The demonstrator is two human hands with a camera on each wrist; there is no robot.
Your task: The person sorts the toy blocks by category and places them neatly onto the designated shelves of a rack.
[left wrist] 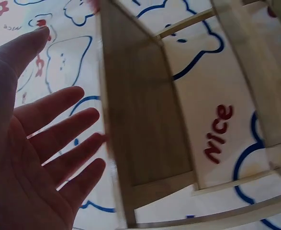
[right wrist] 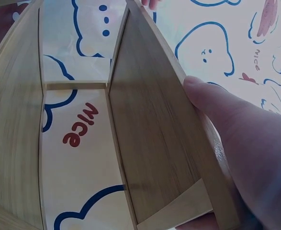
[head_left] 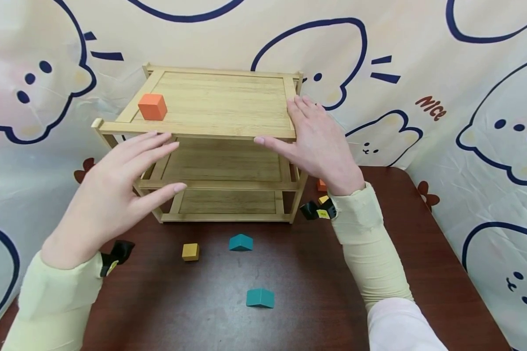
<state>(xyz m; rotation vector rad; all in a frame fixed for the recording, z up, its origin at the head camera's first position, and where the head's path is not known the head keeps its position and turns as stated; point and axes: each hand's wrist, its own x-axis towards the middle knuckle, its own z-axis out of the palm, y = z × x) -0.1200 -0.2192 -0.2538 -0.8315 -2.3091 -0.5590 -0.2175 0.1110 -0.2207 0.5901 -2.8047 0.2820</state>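
A light wooden three-tier shelf [head_left: 228, 105] stands on the dark table. On the front left of its top board sits an orange cube [head_left: 152, 107]. My left hand [head_left: 114, 195] is raised before the shelf's front left, holding nothing, its fingers extended and thumb spread. Whether those fingertips touch the front edge, I cannot tell. My right hand [head_left: 318, 136] rests against the right end of the top board, fingers straight and thumb at the front edge. In the right wrist view that thumb [right wrist: 212, 93] lies along the board's edge; the other fingers are mostly hidden.
In front of the shelf lie a yellow cube [head_left: 191, 252] and two teal roof-shaped blocks, one nearer the shelf [head_left: 240, 243]. Partly hidden by my right wrist are an orange block [head_left: 321, 185] and a yellow block [head_left: 323, 199]. Printed cloth [head_left: 193, 39] hangs behind and beside the table.
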